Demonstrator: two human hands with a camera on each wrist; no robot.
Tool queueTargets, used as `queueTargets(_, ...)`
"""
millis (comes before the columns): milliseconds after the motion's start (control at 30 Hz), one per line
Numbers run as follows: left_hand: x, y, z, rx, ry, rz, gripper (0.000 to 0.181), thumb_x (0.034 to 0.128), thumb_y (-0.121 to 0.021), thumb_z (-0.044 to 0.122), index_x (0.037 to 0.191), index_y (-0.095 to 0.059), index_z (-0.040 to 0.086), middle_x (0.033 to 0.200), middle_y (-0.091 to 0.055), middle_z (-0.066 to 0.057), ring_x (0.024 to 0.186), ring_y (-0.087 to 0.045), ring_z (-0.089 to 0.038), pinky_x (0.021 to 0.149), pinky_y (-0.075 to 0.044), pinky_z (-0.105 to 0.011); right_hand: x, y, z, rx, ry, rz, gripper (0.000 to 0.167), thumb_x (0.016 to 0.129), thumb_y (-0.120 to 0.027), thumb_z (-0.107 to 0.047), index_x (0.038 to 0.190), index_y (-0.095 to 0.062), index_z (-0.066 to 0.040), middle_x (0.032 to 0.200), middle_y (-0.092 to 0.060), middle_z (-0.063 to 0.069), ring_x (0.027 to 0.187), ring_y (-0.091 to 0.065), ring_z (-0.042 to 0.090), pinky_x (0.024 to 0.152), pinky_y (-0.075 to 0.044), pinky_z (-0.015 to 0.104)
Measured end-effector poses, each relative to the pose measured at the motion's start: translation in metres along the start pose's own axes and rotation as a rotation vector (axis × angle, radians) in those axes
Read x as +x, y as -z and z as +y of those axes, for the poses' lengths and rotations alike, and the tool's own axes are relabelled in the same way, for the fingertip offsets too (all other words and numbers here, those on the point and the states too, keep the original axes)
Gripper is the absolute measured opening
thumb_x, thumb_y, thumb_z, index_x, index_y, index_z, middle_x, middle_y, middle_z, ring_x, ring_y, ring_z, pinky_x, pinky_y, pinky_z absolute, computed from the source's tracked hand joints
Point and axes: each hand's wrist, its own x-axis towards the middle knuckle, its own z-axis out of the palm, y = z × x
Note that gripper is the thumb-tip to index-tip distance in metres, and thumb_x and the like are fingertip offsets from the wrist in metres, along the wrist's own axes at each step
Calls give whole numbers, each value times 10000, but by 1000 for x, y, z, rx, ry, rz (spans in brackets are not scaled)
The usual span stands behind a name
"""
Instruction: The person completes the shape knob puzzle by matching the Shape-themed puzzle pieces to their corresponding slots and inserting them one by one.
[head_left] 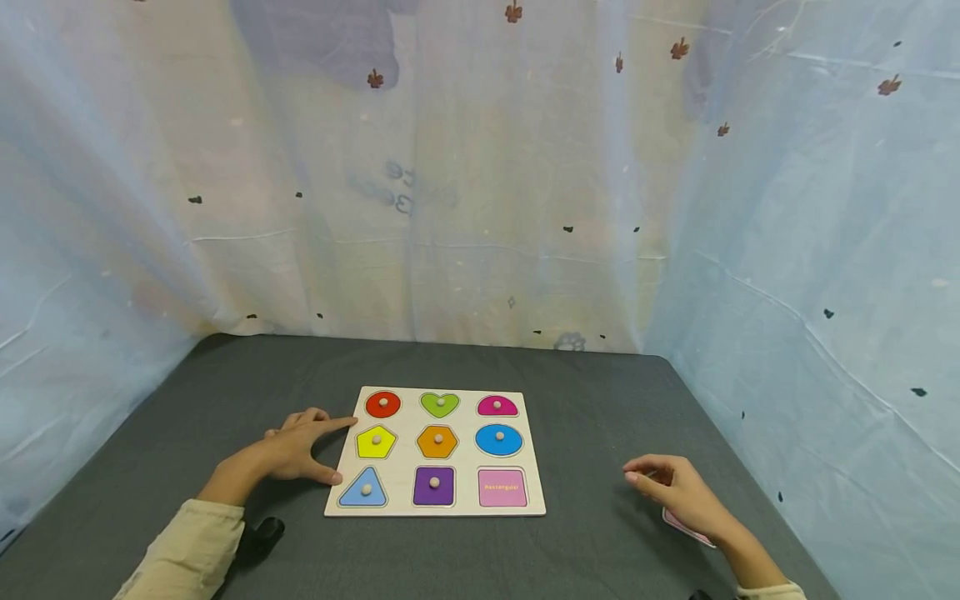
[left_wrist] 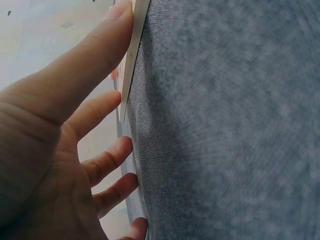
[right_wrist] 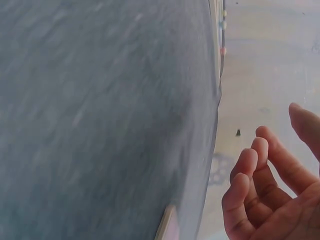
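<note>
A pale wooden shape-puzzle board lies flat on the grey table. My left hand rests at its left edge, thumb and index finger spread and touching the board; in the left wrist view, the thumb lies against the wooden edge. To the right of the board, my right hand hovers over the table with loosely bent fingers and nothing in its grasp. Partly hidden beneath it lies a pink puzzle piece, whose edge also shows in the right wrist view.
Knobbed pieces fill several recesses, including a red circle, a blue oval and a purple square. The lower-right pink recess bears printed lettering and no knob. Pale curtains border the table's back and sides.
</note>
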Motion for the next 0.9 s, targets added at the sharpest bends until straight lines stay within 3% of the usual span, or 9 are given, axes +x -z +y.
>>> queueTargets(167,1,-1,-1,1,0,1,995,700,-880,535,1536,-439,226,1384,-440,-207,1263,-397,-467,878,-357,-723,-8,10,9,-28,0,14,323,1039,-574,-193,1217,-663,62,1155,-689,264,856,-680,78,730,-560,283)
queueTargets(400,1,-2,-2,6,3,-2,998,700,-875,550,1538,-436,231,1392,-437,-205,1266,-395,-463,872,-363,-694,-19,21,18,-19,-76,23,355,1046,-563,-212,1256,-643,63,1211,-679,239,906,-678,40,751,-554,262)
queueTargets(733,1,-1,-1,-5,2,-8,997,697,-878,547,1536,-443,228,1385,-439,-204,1246,-406,-451,850,-376,-662,-32,33,36,-24,-101,66,355,1047,-558,-175,1260,-626,100,1063,-732,-62,830,-663,23,712,-557,257)
queueTargets(900,0,-1,-2,0,0,-6,1004,692,-876,558,1536,-442,230,1392,-439,-207,1247,-410,-455,854,-375,-671,-37,40,44,-22,-96,82,340,1031,-579,-144,1230,-627,127,1031,-737,-116,846,-664,-6,716,-543,232)
